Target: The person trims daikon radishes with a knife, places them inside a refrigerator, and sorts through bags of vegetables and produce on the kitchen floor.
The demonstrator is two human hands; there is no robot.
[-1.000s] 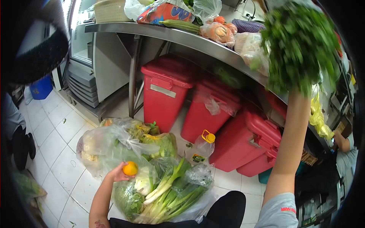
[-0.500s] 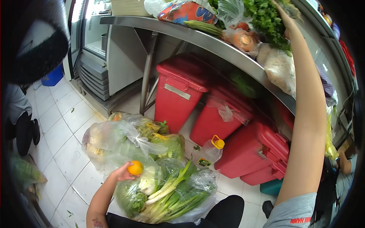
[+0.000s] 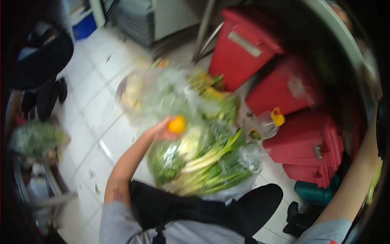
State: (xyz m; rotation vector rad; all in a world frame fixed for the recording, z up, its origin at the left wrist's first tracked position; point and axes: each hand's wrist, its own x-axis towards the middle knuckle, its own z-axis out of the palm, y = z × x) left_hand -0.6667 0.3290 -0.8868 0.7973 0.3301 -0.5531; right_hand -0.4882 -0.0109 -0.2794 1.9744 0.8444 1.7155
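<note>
My left hand (image 3: 163, 130) is closed around an orange fruit (image 3: 177, 124), held above the plastic bags on the floor. Under and beside it lie a bag with green leafy vegetables (image 3: 165, 163), a pale vegetable (image 3: 190, 145) and a bunch of leeks (image 3: 211, 156) with white stems. Behind these, a large clear bag (image 3: 170, 91) holds more produce. My right arm reaches up along the right edge of the view; the hand itself is out of sight.
Red lidded bins (image 3: 243, 49) stand under the metal table (image 3: 339, 24). A clear bottle (image 3: 267, 124) with a yellow cap is beside them. At the left are a bag of greens (image 3: 38, 138) and another person's dark-clad legs (image 3: 45, 97). A teal bin (image 3: 315, 192) sits at the lower right.
The view has turned down and leftward. The leafy bunch that my right hand carried onto the table is out of view, as is that hand. My left hand still holds the orange fruit.
</note>
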